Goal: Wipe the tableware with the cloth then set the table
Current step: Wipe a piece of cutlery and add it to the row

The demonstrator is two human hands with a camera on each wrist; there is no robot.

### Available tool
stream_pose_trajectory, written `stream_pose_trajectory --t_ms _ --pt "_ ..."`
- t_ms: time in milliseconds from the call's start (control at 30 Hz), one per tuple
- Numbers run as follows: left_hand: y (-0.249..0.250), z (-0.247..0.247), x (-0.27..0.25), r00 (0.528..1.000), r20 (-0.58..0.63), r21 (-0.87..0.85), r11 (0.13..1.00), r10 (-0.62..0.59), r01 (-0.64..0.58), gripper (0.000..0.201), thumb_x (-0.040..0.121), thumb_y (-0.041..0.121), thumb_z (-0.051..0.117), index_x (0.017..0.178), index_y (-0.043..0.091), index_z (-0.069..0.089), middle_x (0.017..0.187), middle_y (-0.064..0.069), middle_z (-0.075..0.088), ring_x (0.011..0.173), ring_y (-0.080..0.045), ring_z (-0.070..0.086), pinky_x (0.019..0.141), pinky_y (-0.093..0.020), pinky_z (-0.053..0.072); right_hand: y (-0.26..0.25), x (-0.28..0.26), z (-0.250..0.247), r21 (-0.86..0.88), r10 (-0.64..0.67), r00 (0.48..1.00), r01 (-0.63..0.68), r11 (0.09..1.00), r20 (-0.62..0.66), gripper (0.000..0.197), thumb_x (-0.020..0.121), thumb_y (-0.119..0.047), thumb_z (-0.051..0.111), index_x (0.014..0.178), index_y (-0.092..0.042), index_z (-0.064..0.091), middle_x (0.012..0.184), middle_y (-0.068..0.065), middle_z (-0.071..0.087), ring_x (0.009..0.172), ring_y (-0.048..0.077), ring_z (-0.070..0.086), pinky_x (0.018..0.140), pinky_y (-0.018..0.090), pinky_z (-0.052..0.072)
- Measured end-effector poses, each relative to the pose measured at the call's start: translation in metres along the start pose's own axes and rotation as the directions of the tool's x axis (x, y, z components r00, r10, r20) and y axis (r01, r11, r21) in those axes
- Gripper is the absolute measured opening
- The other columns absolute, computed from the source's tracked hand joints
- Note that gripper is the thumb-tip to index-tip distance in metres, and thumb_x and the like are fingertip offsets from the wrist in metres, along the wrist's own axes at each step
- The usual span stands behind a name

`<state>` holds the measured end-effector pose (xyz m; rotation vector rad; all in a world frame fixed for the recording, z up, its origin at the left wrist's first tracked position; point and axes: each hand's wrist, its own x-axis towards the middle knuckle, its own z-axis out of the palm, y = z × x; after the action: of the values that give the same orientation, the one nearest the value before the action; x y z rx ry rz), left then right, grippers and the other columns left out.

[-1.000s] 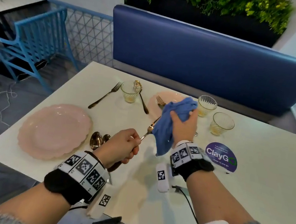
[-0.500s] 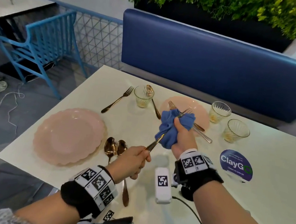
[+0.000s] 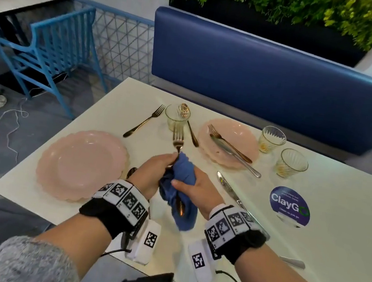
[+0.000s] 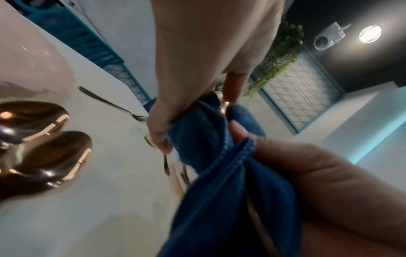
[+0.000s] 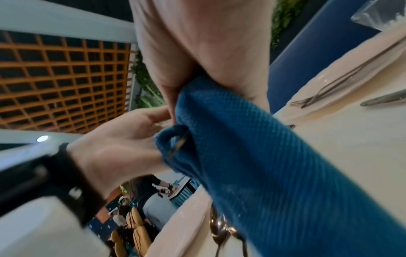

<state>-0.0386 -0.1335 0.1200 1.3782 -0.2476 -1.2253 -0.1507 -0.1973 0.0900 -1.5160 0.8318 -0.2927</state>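
Left hand (image 3: 152, 172) now pinches fork (image 3: 178, 137) at neck, tines up, far end; earlier it held handle. Right hand (image 3: 197, 187) grips blue cloth (image 3: 181, 187) wrapped round handle, above table's (image 3: 332, 243) near edge. Judgement: tines done, handle wipe underway; placement pending.

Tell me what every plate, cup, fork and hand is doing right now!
left hand: grips the gold fork
gold fork: held up, tines bare, handle wrapped
blue cloth: bunched round the fork handle
right hand: grips the cloth
near pink plate: bare, flat on the table
far pink plate: smudged, carries fork and knife
three glasses: upright, unfilled
two spoons: lying on the table
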Motion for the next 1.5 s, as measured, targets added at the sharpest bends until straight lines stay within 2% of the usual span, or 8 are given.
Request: stream_pose_trajectory --t_ms 433,533,667,867,1067,1233,1367,1500 --pt "-0.031 -0.007 0.027 0.92 -0.389 -0.184 0.983 -0.05 -0.024 0.025 0.099 0.013 0.043 0.078 0.004 0.055 0.066 -0.004 0.041 0.036 -0.009 0.046 0.035 -0.013 0.04 0.052 -0.06 -0.061 -0.149 0.235 0.94 -0.203 0.968 0.246 0.048 0.077 -0.021 0.075 0.119 -0.01 0.054 0.119 0.011 0.064 0.11 0.026 0.061 0.101 0.04 0.047" --pt "-0.054 -0.006 0.024 0.91 -0.415 0.117 0.991 -0.011 0.065 0.018 0.093 0.013 0.056 0.085 -0.003 0.061 0.064 -0.008 0.048 0.048 -0.015 0.049 0.048 -0.023 0.052 0.052 -0.062 -0.096 0.13 0.237 0.968 -0.245 0.961 0.078 0.045 0.083 -0.013 0.069 0.125 -0.009 0.052 0.122 0.015 0.062 0.115 0.029 0.059 0.101 0.042 0.046" --pt "-0.083 0.008 0.01 0.868 -0.456 0.634 0.756 0.196 0.163 0.026 0.09 0.02 0.06 0.098 -0.003 0.068 0.088 -0.015 0.065 0.087 -0.027 0.061 0.076 -0.025 0.037 0.038 -0.061 -0.142 0.272 0.189 0.975 -0.152 0.95 -0.117 0.039 0.085 -0.01 0.065 0.122 -0.011 0.054 0.119 0.015 0.064 0.112 0.032 0.06 0.1 0.045 0.047" --pt "-0.093 0.012 0.002 0.817 -0.493 0.706 0.685 0.297 0.177 0.018 0.086 0.011 0.064 0.083 0.008 0.046 0.09 -0.014 0.056 0.078 -0.027 0.058 0.06 -0.022 0.037 0.033 -0.074 -0.175 0.32 0.152 0.977 -0.098 0.942 -0.148 0.03 0.086 -0.01 0.062 0.115 -0.016 0.057 0.113 0.011 0.066 0.103 0.024 0.063 0.094 0.038 0.049" --pt "-0.104 -0.001 0.007 0.842 -0.463 0.814 0.51 0.278 0.279 0.02 0.083 0.014 0.068 0.094 0.0 0.059 0.099 -0.018 0.065 0.092 -0.032 0.061 0.085 -0.04 0.05 0.045 -0.083 -0.19 0.313 0.19 0.966 -0.128 0.941 -0.175 0.038 0.086 -0.017 0.064 0.122 -0.011 0.055 0.117 0.012 0.065 0.109 0.027 0.061 0.096 0.041 0.049" --pt "-0.11 0.028 0.006 0.862 -0.301 0.917 0.372 0.409 0.144 0.026 0.088 0.012 0.06 0.111 0.0 0.058 0.119 -0.018 0.052 0.1 -0.029 0.056 0.088 -0.033 0.042 0.048 -0.087 -0.212 0.289 0.187 0.956 -0.117 0.95 -0.225 0.043 0.083 -0.024 0.068 0.123 -0.014 0.056 0.117 0.011 0.066 0.111 0.029 0.061 0.101 0.047 0.046" --pt "-0.143 0.107 -0.007 0.919 0.135 0.945 0.23 0.37 -0.231 0.02 0.093 0.016 0.052 0.105 0.005 0.063 0.101 -0.007 0.048 0.076 -0.012 0.049 0.071 -0.011 0.038 0.047 -0.097 -0.224 0.3 0.164 0.954 -0.085 0.95 -0.25 0.026 0.087 -0.018 0.064 0.112 -0.017 0.059 0.118 0.013 0.065 0.11 0.028 0.061 0.1 0.043 0.047" --pt "-0.19 0.185 -0.012 0.869 0.482 0.874 0.005 0.109 -0.486 0.024 0.093 0.012 0.048 0.112 0.005 0.061 0.118 -0.011 0.049 0.104 -0.029 0.055 0.087 -0.032 0.044 0.052 -0.112 -0.237 0.291 0.155 0.941 -0.064 0.954 -0.301 0.034 0.088 -0.015 0.061 0.122 -0.011 0.055 0.119 0.014 0.064 0.11 0.028 0.061 0.097 0.041 0.048"
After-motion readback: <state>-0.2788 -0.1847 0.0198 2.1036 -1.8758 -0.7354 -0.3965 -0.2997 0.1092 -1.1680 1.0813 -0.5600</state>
